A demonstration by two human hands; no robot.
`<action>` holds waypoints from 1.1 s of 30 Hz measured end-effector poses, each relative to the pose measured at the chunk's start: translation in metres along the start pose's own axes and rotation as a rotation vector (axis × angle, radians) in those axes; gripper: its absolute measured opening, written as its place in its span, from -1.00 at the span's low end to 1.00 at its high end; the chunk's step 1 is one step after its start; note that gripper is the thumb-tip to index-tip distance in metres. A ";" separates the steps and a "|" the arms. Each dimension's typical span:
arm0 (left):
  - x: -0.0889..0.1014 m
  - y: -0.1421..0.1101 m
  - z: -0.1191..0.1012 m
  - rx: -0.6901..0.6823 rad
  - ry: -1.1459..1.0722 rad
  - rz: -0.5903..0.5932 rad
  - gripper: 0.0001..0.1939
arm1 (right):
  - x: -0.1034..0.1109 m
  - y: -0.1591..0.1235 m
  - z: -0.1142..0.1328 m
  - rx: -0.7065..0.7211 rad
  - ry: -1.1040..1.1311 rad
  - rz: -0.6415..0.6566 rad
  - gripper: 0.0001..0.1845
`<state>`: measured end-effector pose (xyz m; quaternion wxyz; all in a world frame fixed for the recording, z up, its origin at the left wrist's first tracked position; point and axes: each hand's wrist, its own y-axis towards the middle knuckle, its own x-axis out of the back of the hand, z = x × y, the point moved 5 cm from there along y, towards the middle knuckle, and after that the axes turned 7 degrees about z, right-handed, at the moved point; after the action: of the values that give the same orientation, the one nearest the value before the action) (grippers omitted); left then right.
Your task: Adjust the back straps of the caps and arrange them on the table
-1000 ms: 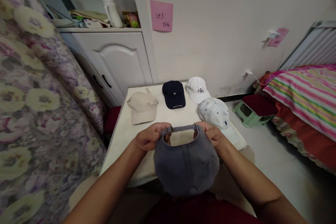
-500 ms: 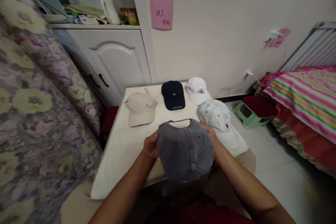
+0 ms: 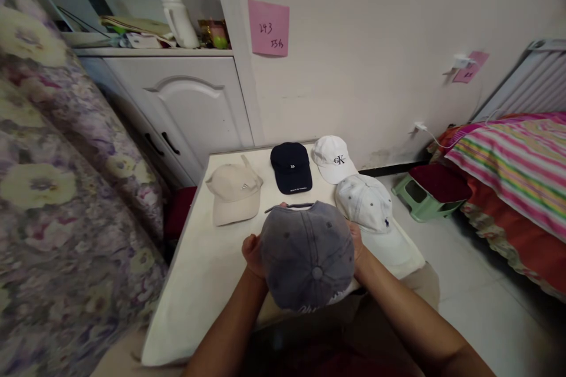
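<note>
A faded grey baseball cap (image 3: 305, 253) is held between my hands above the near edge of the table, its back strap away from me and its lettered front toward me. My left hand (image 3: 254, 256) grips its left side, fingers partly hidden behind it. On the opposite side my right hand (image 3: 356, 244) is closed on the cap, fingers mostly hidden. Beyond lie a beige cap (image 3: 236, 191), a navy cap (image 3: 292, 168), a white cap with black letters (image 3: 332, 159) and a pale washed-denim cap (image 3: 367, 203), nearest my right hand.
The caps lie on a cream-covered table (image 3: 194, 283) against the wall. A floral curtain (image 3: 66, 206) hangs at the left, beside a white cabinet (image 3: 186, 106). A green stool (image 3: 428, 191) and a bed with a striped cover (image 3: 522, 153) stand to the right.
The grey cap has tipped in my hands, so the white lettering on its front now shows. The view has shifted slightly; the other caps stay in place on the table.
</note>
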<state>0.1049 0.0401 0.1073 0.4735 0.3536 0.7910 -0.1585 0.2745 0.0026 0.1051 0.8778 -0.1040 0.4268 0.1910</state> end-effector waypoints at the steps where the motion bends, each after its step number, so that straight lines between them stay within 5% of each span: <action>1: -0.005 0.000 0.001 -0.037 0.007 0.022 -0.47 | 0.000 0.000 0.000 0.013 0.002 -0.005 -0.66; 5: -0.013 0.000 0.007 -0.119 0.014 0.069 -0.24 | 0.001 -0.002 -0.005 0.008 0.058 -0.026 -0.65; 13: 0.019 -0.003 0.013 0.012 -0.130 0.089 -0.42 | 0.033 0.009 -0.020 -0.081 0.182 -0.054 -0.61; 19: 0.025 0.007 0.009 -0.010 -0.165 0.072 -0.34 | 0.044 0.019 -0.020 -0.044 0.153 -0.035 -0.54; 26: 0.041 0.020 0.012 0.036 -0.198 -0.083 -0.35 | 0.062 0.033 -0.028 -0.008 0.162 -0.074 -0.67; 33: 0.068 0.026 0.014 0.152 -0.152 -0.240 -0.61 | 0.073 0.038 -0.017 -0.048 0.188 -0.110 -0.48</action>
<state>0.1118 0.0773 0.0436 0.4816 0.2785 0.7752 -0.2995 0.2874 0.0488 0.0363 0.8404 -0.1658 0.4960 0.1423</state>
